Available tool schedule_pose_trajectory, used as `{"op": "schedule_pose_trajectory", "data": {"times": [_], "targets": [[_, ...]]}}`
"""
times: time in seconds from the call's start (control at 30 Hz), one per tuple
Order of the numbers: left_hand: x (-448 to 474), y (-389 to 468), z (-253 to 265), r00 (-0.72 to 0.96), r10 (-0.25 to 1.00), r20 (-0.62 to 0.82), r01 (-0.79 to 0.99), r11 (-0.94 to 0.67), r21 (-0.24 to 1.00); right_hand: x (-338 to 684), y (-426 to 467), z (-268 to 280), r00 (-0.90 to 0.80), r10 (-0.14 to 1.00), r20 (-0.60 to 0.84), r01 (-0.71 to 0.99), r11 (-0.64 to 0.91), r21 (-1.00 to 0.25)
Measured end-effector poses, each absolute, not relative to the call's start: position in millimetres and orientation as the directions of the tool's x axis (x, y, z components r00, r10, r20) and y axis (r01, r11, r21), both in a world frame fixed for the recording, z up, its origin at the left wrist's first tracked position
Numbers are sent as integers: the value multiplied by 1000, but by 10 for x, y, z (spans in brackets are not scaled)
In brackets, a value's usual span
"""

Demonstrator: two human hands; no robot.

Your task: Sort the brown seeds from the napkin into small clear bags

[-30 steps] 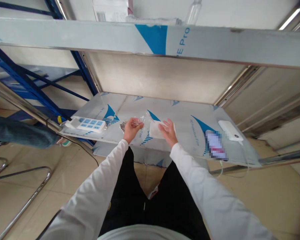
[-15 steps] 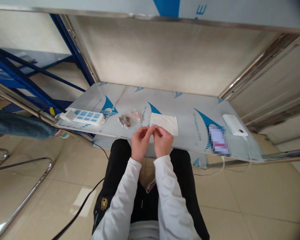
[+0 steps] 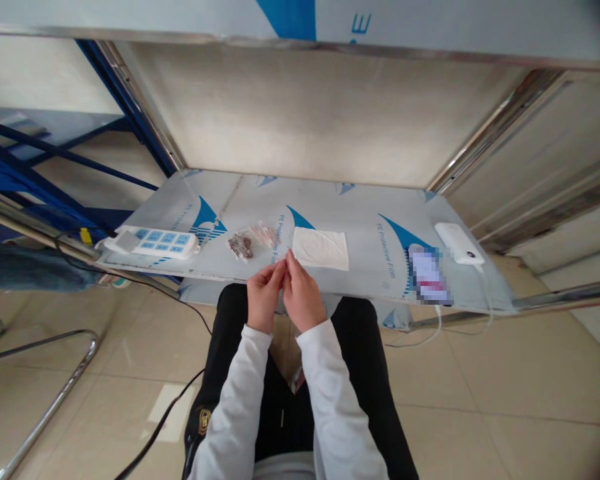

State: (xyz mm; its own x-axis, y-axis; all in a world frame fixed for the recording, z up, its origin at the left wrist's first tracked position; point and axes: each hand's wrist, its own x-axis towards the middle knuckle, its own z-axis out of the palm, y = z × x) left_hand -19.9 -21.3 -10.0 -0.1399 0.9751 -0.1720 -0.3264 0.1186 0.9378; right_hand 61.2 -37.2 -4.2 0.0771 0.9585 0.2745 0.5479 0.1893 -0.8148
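Fingertips together, my left hand (image 3: 264, 293) and my right hand (image 3: 301, 293) meet above the front edge of the film-covered metal table (image 3: 365, 200). Both are closed in a pinch; whatever lies between the fingers is too small to make out. Just beyond my right hand a white cloth or paper sheet (image 3: 321, 249) lies flat. To the left of it are a small clear bag of dark brown pieces (image 3: 241, 246) and a heap of small clear and pinkish pieces (image 3: 263, 235), whose kind I cannot tell.
A white power strip (image 3: 165, 243) with a plug in it lies at the table's left end. On the right are a phone (image 3: 429, 277) and a white power bank (image 3: 459, 244), both with cables. An upper shelf (image 3: 180, 20) overhangs the back. Another person's leg (image 3: 35, 267) shows at left.
My view has shifted slightly, so the table appears further left. My hands stay pinched together, and my right hand has turned so its back shows more. The objects on the table keep their places.
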Motion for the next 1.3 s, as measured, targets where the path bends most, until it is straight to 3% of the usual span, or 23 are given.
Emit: {"op": "schedule_pose_trajectory", "data": {"times": [0.23,0.47,0.7,0.83,1.03,1.2,1.3], "targets": [[-175,-240,-69,-47,970,-238,-398,200,895,754,-425,-10,126,961,245,357,186,-915],[-199,-269,-109,-46,971,-233,-370,200,907,923,-452,63,167,932,322,486,206,-849],[-204,-272,-80,-21,975,-220,-368,197,909,972,-481,100,136,977,164,314,114,-942],[-219,-270,-89,10,990,-140,-328,136,935,1024,-503,145,68,987,144,335,113,-935],[-204,-277,-81,-58,998,-24,-66,20,998,1001,-523,153,21,981,194,502,157,-850],[-181,-310,-4,-120,981,152,437,-86,895,953,-502,109,239,940,243,753,-21,-658],[-164,-328,36,-56,977,208,577,-138,805,969,-491,106,390,882,264,774,-159,-613]]}}
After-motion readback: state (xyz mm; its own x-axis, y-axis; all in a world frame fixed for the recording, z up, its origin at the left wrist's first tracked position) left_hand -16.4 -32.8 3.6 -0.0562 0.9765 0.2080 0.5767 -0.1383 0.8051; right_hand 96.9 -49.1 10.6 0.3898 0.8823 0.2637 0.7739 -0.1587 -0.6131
